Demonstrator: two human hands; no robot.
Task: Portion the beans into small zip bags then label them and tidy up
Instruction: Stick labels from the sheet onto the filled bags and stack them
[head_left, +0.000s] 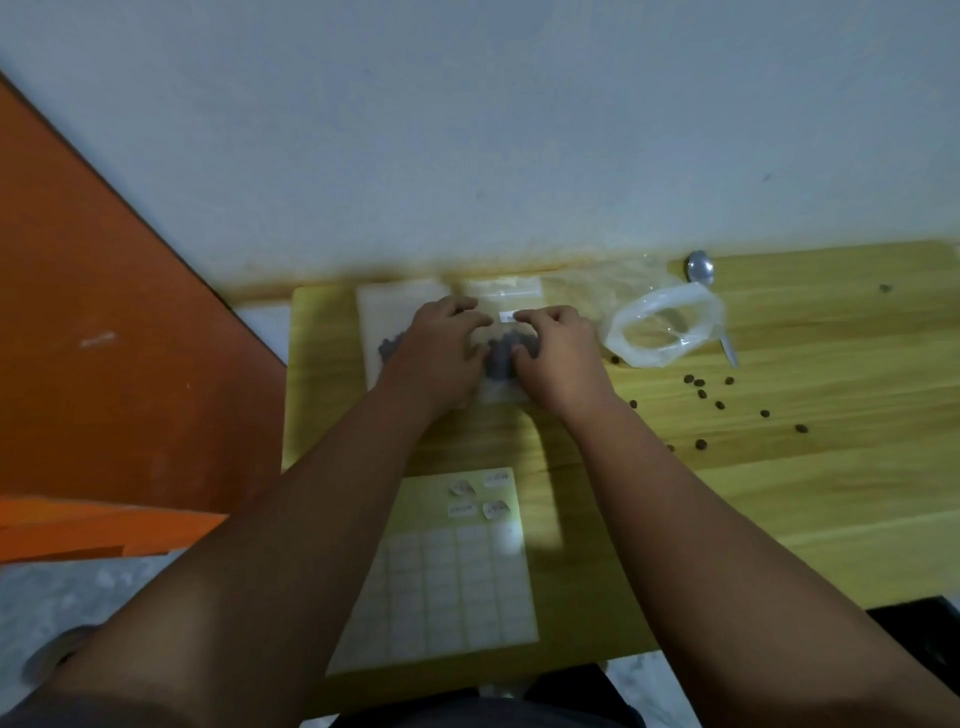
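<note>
A pale wooden surface (779, 493), smooth and faintly sheened along its grain, carries a polished metal spoon (700, 270) that catches the light, a crinkled large bag (667, 327) of cloudy, glossy plastic, and scattered dark, matt beans (701, 395). The small zip bag (504, 293) is thin clear plastic bearing a white paper label (506, 316), while the label sheet (452, 587) is matt white paper on a smooth-looking backing. Behind, the wall (467, 130) wears flat matt paint and the orange panel (104, 312) shows scuffed paint.
</note>
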